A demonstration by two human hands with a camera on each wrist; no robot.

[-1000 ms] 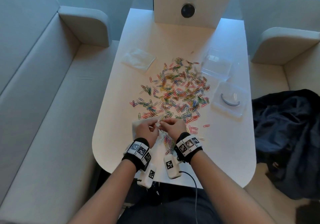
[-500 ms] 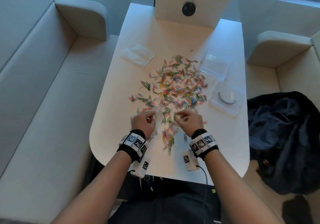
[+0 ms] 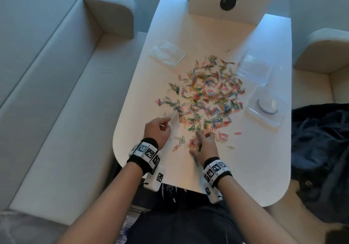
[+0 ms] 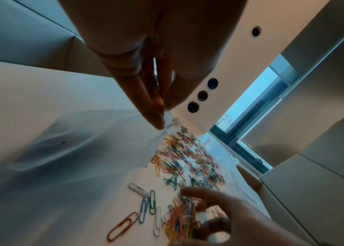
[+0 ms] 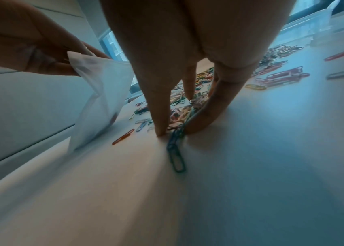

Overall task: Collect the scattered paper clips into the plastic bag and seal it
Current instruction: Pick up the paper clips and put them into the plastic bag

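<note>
Several coloured paper clips (image 3: 209,96) lie scattered across the middle of the white table (image 3: 245,168). My left hand (image 3: 168,123) pinches the top edge of a clear plastic bag (image 3: 174,120) between thumb and fingers (image 4: 156,119); the bag (image 4: 83,149) hangs down to the table. My right hand (image 3: 198,141) is down on a small pile of clips (image 3: 194,144) near the front edge. Its thumb and fingers (image 5: 160,126) curl round that bunch (image 5: 176,131), just right of the bag (image 5: 101,93).
More folded plastic bags (image 3: 167,53) lie at the back left of the table. A clear plastic box (image 3: 253,69) and its lid (image 3: 264,109) stand at the right. A dark jacket (image 3: 321,149) lies on the right sofa. A white post with sockets (image 3: 228,1) stands at the far end.
Both hands held the bag together a second ago. The right hand has let go and dropped onto the near pile of clips; the left hand alone holds the bag up.
</note>
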